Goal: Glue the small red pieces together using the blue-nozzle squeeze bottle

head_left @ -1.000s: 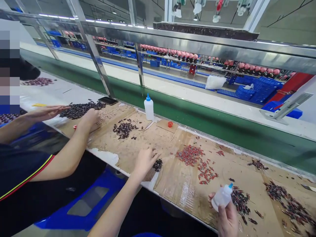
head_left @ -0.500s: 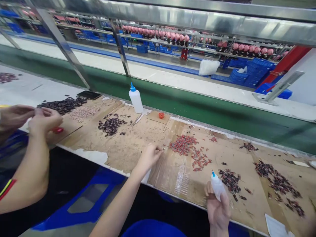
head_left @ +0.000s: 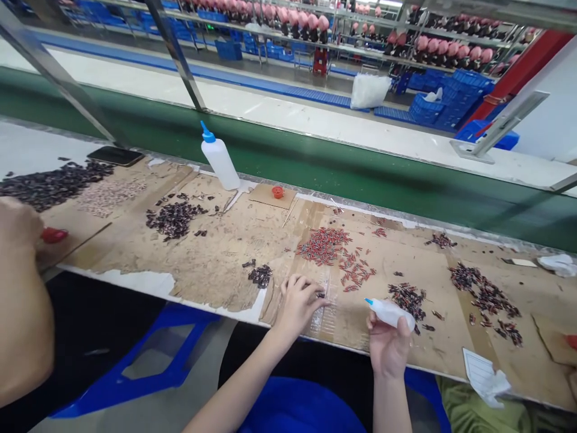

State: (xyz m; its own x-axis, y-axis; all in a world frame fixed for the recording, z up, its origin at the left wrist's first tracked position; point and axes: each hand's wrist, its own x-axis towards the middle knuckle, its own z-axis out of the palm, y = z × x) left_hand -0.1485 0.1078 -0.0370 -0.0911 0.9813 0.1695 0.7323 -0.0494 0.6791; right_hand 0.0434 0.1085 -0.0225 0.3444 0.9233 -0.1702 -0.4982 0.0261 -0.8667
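My left hand (head_left: pixel 300 304) hovers over the cardboard near the front edge, thumb and fingertips closed on a small dark piece (head_left: pixel 321 294). My right hand (head_left: pixel 388 347) is wrapped round a small white squeeze bottle (head_left: pixel 393 314), which lies tilted with its blue tip toward the left hand. Just left of my left hand sits a small heap of dark pieces (head_left: pixel 260 275). Beyond both hands lies a pile of small red-and-grey pieces (head_left: pixel 323 245). A pile of dark-and-red pieces (head_left: pixel 408 299) spreads right behind the bottle.
A large white bottle with a blue nozzle (head_left: pixel 220 162) stands at the back, left of a red cap (head_left: pixel 277 192). More dark pieces (head_left: pixel 174 218) lie to the left, others (head_left: pixel 484 291) to the right. A co-worker's arm (head_left: pixel 22 300) reaches in at far left.
My left hand has moved right and nearer the front edge, uncovering the small dark heap. The squeeze bottle has tipped from nearly upright toward the left. The view has tilted down.
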